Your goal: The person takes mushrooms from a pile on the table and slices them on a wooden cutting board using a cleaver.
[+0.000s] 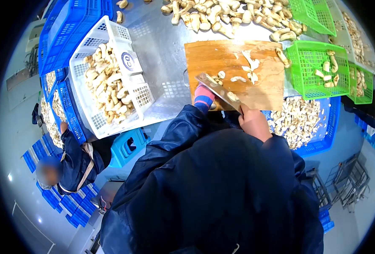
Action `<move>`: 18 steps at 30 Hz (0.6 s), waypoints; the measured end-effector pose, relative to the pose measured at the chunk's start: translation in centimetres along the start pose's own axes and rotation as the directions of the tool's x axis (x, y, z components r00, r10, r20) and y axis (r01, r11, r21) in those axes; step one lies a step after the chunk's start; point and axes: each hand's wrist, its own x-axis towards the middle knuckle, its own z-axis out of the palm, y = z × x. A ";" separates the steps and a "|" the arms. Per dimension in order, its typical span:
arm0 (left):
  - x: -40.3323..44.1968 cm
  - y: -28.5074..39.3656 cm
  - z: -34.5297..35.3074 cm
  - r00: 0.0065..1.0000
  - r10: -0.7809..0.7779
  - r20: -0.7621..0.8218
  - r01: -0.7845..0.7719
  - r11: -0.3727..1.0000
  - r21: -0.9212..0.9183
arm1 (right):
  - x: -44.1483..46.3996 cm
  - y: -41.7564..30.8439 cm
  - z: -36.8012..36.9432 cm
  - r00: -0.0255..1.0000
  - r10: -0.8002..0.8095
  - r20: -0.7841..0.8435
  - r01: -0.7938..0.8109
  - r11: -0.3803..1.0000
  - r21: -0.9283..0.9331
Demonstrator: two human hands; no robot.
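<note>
My right hand [254, 121] is closed round the handle of a broad-bladed knife [219, 89], which slants across the near left part of a wooden cutting board [263, 95]. My left hand [204, 94], in a pink and blue striped covering, is at the board's left edge right against the blade. Its fingers are mostly hidden by the knife, so their pose cannot be made out. Cut mushroom pieces [220, 75] lie just beyond the blade. More pale mushroom slices [251, 67] are scattered on the middle of the board, and one whole mushroom [283, 58] rests at its right edge.
Whole mushrooms [238, 12] are heaped behind the board on the metal table [162, 46]. A white crate [81, 78] of mushrooms stands left. On the right are a green basket [299, 70] and a blue crate [333, 122] of cut pieces. Another person [79, 161] works at far left.
</note>
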 end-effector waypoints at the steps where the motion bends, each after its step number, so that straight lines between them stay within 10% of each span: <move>1: -0.3 -0.3 0.2 0.984 0.176 0.006 -0.168 0.929 0.330 | -0.7 0.7 0.4 0.997 -0.062 -0.044 0.061 0.998 -0.025; 3: 0.5 -1.2 1.3 0.966 0.245 0.076 -0.238 0.745 0.623 | -1.6 0.8 -0.3 0.998 0.051 0.044 -0.049 0.997 -0.056; 9: 1.9 -5.1 4.5 0.988 0.143 -0.053 -0.151 0.965 -0.214 | -1.4 0.6 -1.1 0.991 0.103 0.087 -0.102 0.995 -0.016; 12: 0.0 1.2 0.2 0.894 -0.425 0.140 0.362 0.503 -0.785 | 2.9 1.5 3.0 0.998 0.059 0.023 -0.060 0.997 0.047; 18: -1.5 0.8 -2.6 0.905 -0.331 0.268 0.405 0.474 -0.782 | 8.1 2.2 2.4 0.990 0.079 0.118 -0.101 0.977 0.190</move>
